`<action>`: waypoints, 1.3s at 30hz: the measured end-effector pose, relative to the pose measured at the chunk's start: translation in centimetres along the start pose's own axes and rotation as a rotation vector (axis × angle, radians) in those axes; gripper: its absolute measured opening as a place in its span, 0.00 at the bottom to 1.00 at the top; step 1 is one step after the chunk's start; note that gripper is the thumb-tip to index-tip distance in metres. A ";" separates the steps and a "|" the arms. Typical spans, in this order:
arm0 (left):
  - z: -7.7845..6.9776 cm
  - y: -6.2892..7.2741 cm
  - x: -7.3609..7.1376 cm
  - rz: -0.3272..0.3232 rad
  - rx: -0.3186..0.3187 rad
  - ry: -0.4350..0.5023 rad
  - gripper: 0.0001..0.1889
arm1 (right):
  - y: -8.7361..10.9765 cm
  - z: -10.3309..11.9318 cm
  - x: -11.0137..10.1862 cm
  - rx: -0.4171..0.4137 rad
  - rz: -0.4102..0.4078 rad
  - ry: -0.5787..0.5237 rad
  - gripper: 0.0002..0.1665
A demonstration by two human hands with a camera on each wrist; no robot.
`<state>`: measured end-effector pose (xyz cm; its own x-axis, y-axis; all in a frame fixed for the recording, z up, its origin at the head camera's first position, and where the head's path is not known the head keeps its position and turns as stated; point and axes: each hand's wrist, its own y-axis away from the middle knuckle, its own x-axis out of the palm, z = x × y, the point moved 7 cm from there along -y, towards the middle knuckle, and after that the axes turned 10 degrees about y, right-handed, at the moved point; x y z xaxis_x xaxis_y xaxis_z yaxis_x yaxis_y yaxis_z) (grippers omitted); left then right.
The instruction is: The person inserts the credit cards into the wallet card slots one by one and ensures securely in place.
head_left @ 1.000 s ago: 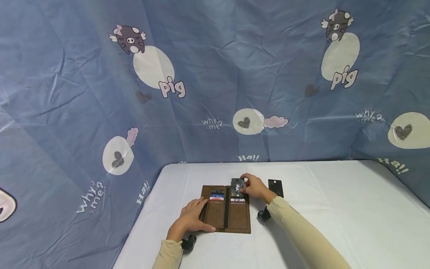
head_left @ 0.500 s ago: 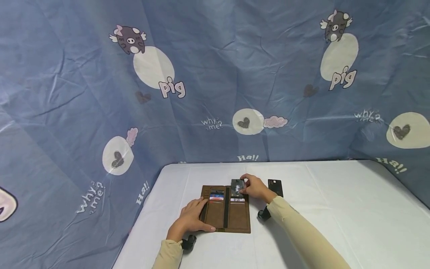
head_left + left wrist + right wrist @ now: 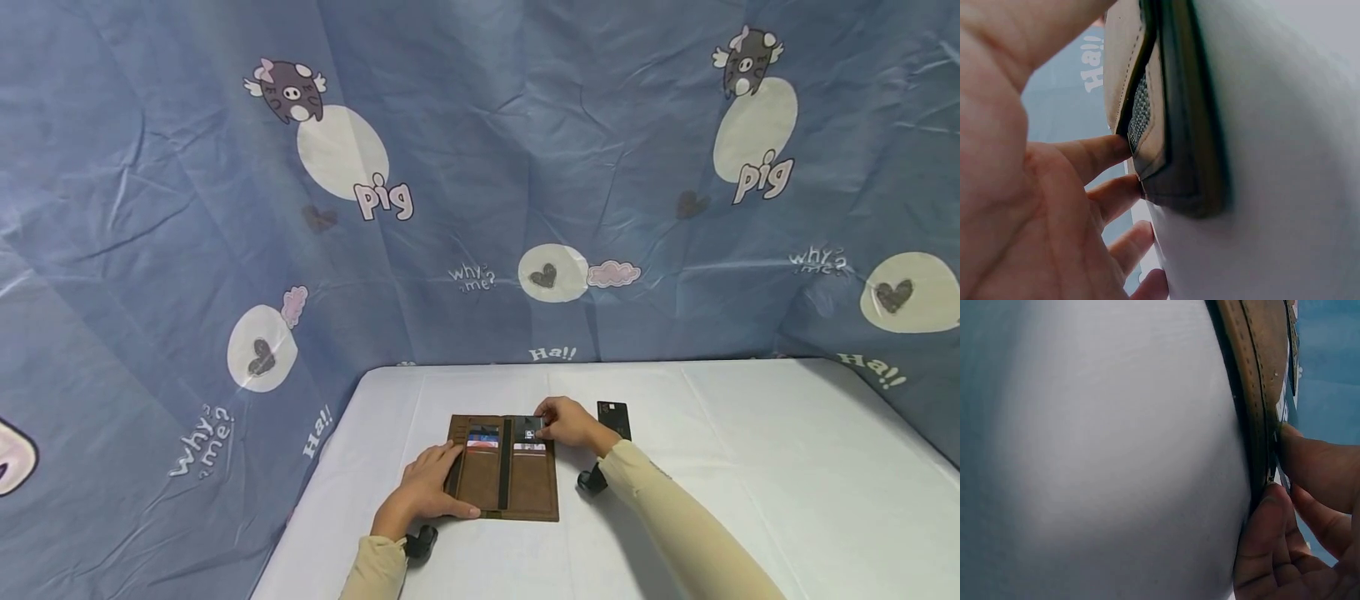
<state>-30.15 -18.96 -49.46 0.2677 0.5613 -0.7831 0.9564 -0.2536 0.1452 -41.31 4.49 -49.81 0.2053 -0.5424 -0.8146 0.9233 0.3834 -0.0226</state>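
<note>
A brown wallet point(image 3: 532, 487) lies unfolded on the white table, with cards in the slots of both halves. At the top of its right half, my right hand point(image 3: 572, 423) pinches a dark card point(image 3: 527, 427) between thumb and fingers; most of the card sits within the wallet's outline. The right wrist view shows the thumb and fingertips right at the wallet's stitched edge point(image 3: 1252, 369). My left hand point(image 3: 427, 486) rests on the wallet's left side, thumb along the bottom edge. Its loosely spread fingers point(image 3: 1100, 153) touch the wallet in the left wrist view.
A black card point(image 3: 614, 418) lies on the table right of the wallet, partly behind the right wrist. The white tablecloth point(image 3: 750, 483) spreads to the right. A blue patterned curtain point(image 3: 450, 325) hangs behind and left of the table.
The dark card has slid down toward me; it stuck out past the wallet's top edge before and is now nearly level with it. My right hand moved with it; the left stayed.
</note>
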 end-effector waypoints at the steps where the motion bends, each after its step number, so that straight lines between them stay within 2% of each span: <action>1: 0.0 0.0 0.0 0.000 0.001 -0.003 0.59 | 0.0 0.0 0.0 0.003 0.001 -0.001 0.15; 8: -0.1 -0.1 0.0 0.001 0.006 -0.002 0.59 | 0.2 0.0 -0.5 0.006 0.014 -0.071 0.15; 13: 0.1 -0.2 -0.1 0.003 -0.008 0.013 0.59 | 0.6 0.7 -0.9 -0.067 0.014 -0.094 0.15; 15: 0.2 -0.3 -0.1 -0.001 -0.009 0.013 0.59 | 0.5 0.7 -0.9 -0.068 0.018 -0.099 0.16; 20: 0.2 -0.3 0.0 -0.002 0.000 0.019 0.60 | 0.0 0.0 -0.1 -0.007 0.062 -0.129 0.16; 29: 0.3 -0.1 0.2 0.000 -0.003 0.016 0.60 | 0.6 0.2 0.9 -0.029 0.193 -0.231 0.33; 39: 0.1 0.0 0.1 -0.002 0.000 0.019 0.59 | 1.0 0.4 1.2 -0.040 0.201 -0.160 0.35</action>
<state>-30.10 -18.99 -49.65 0.2680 0.5765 -0.7719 0.9569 -0.2526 0.1435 -39.98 3.92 -50.56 0.4351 -0.5627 -0.7029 0.8458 0.5232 0.1047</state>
